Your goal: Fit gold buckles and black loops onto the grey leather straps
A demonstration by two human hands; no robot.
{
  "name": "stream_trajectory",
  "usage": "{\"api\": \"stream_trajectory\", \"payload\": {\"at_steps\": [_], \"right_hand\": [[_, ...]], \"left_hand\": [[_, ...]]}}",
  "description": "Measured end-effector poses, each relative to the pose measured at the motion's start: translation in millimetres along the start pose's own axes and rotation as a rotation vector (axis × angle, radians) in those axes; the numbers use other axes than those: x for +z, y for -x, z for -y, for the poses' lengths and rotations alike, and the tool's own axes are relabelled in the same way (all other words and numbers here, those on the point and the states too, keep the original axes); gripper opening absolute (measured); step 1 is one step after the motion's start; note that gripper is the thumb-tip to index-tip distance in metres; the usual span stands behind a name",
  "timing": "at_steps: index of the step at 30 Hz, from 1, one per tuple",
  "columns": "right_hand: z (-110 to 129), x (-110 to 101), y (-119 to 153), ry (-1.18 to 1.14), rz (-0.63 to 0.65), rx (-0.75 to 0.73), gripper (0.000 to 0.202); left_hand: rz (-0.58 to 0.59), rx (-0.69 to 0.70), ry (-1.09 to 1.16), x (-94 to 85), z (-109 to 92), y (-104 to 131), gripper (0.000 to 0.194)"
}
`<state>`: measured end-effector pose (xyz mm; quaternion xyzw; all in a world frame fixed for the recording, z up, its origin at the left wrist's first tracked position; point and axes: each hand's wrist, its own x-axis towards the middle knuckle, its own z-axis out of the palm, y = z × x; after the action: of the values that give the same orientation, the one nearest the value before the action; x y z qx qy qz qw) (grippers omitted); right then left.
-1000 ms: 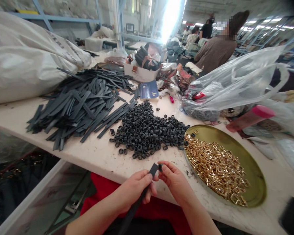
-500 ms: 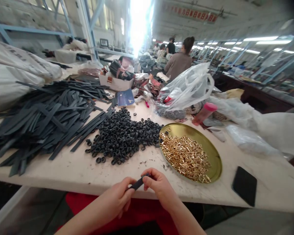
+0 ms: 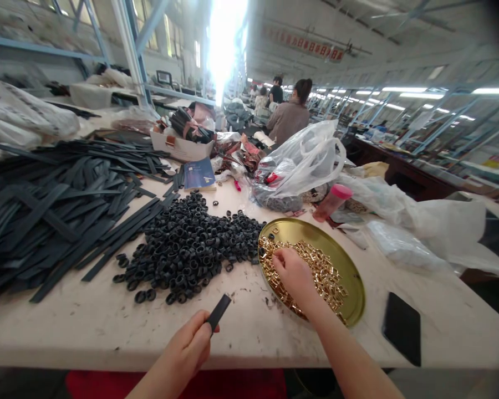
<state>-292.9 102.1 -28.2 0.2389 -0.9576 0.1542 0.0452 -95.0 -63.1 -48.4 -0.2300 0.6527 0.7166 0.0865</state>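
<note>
In the head view, my left hand (image 3: 190,344) pinches a short black strap (image 3: 219,313) near the table's front edge, its free end pointing up and to the right. My right hand (image 3: 294,276) reaches over a round gold tray (image 3: 355,288), fingers curled together at the heap of small gold metal buckles (image 3: 326,277). What the fingertips hold, if anything, is hidden. Left of the tray lies a big pile of small black loops (image 3: 195,241). Two of them, or small black bits like them, sit at the tray's left rim.
Long black strips (image 3: 58,205) cover the table's left side. A dark phone (image 3: 402,328) lies at the right. Behind are a blue booklet (image 3: 199,173), a clear plastic bag (image 3: 303,166) and a pink-lidded jar (image 3: 333,202). A person (image 3: 291,113) sits farther back.
My right hand has let go of the strap and moved right and up to the gold buckles. My left hand keeps the strap, now turned more upward. The view has shifted slightly.
</note>
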Motion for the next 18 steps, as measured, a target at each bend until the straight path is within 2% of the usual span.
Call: {"api": "stream_trajectory", "payload": {"at_steps": [3, 7, 10, 14, 18], "right_hand": [[-4, 10, -35, 0.102, 0.036, 0.01, 0.015], [-8, 24, -50, 0.168, 0.123, -0.026, 0.012], [-17, 22, -49, 0.155, 0.166, -0.051, 0.009], [-24, 7, -44, 0.066, 0.156, -0.048, 0.014], [-14, -12, -20, -0.109, 0.131, -0.058, 0.019]], "left_hand": [[0.036, 0.025, -0.027, 3.7, 2, -7, 0.026], [0.045, 0.029, -0.082, -1.1, 1, -13, 0.022], [0.061, 0.012, -0.066, -1.7, -1, -15, 0.021], [0.07, 0.019, -0.073, 4.1, -11, -12, 0.022], [0.068, 0.054, -0.065, 9.4, -24, -4, 0.024]]}}
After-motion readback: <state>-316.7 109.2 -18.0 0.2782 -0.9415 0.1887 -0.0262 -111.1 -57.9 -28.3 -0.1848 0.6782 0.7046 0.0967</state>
